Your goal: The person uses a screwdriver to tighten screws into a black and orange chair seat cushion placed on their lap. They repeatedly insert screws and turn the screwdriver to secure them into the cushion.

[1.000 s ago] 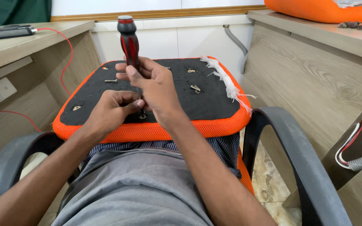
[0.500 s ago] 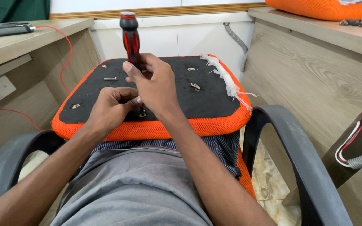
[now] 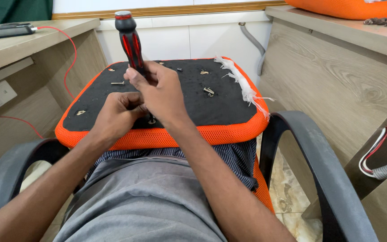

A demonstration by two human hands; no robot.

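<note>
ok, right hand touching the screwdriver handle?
Touching. The head view shows the right hand wrapped around the lower part of the red-and-black screwdriver handle, fingers closed on it with no gap.

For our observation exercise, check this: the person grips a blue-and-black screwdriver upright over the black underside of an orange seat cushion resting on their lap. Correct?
Not quite. The head view shows the screwdriver handle is red and black, not blue. The rest stands: the right hand grips it upright over the seat cushion, black underside up, on the lap.
</note>
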